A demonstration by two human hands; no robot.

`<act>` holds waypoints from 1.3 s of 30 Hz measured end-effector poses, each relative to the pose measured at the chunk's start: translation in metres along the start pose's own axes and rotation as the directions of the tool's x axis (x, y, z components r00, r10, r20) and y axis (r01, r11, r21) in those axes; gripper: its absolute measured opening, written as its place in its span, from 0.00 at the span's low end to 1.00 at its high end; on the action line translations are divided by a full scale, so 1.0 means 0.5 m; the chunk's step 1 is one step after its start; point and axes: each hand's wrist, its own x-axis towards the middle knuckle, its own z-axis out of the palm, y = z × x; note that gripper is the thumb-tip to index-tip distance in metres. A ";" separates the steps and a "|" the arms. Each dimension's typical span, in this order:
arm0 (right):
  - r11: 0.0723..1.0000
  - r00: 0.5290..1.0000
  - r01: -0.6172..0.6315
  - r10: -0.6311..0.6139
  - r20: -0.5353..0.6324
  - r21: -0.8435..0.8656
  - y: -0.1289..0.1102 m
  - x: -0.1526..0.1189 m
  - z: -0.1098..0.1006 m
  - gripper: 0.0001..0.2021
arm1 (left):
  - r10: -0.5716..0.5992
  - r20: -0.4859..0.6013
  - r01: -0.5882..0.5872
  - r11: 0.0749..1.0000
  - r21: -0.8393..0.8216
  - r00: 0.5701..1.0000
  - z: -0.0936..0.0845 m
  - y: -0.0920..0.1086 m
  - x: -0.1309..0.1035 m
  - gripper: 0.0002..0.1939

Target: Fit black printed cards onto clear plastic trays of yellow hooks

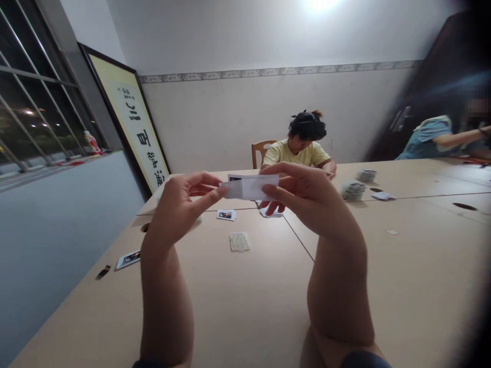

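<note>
A white paper slip (253, 188) is held up above the table (245, 312), stretched level between two bare hands, with a dark printed patch near its left end. The left hand (187, 202) pinches that end between thumb and forefinger, where a greyish, half-clear piece overlaps the slip; the right hand (307, 191) grips the other end, thumb in front and fingers behind. Just behind the right fingertips lie some papers (271, 212), mostly blocked from sight. Below the slip sit a printed card (226, 215) and, nearer, a clear case (240, 242) of small pale bits. The left forearm cuts across a larger picture card (128, 259), with a small dark object (103, 272) beside it. Over to the right I see two stacks (353, 190), a flat bundle (382, 196) near them and a small white scrap (392, 232). Across the table a person in yellow (293, 152) bends low, partly covered by the right hand; someone in blue (431, 135) reaches out at the far right. A framed calligraphy panel (134, 120) leans by the window.
</note>
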 end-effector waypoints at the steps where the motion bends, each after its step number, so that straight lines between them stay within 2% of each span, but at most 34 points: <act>1: 1.000 1.000 -0.004 0.004 -0.006 0.003 0.001 0.001 0.000 0.11 | -0.002 0.006 0.002 1.000 0.011 1.000 -0.001 0.000 0.001 0.08; 13: 0.999 0.999 -0.031 0.031 -0.031 0.017 0.008 0.006 -0.002 0.11 | 0.005 0.033 -0.008 0.998 0.065 0.999 -0.001 0.004 -0.003 0.07; 22: 0.999 0.998 -0.038 0.037 -0.050 -0.007 0.008 0.009 0.000 0.12 | 0.022 0.036 -0.023 0.999 0.032 0.999 0.004 0.008 -0.004 0.04; 39: 1.000 0.999 -0.019 0.019 -0.048 -0.003 0.009 0.008 -0.001 0.11 | 0.007 0.012 -0.007 1.000 0.010 1.000 -0.016 -0.003 -0.004 0.05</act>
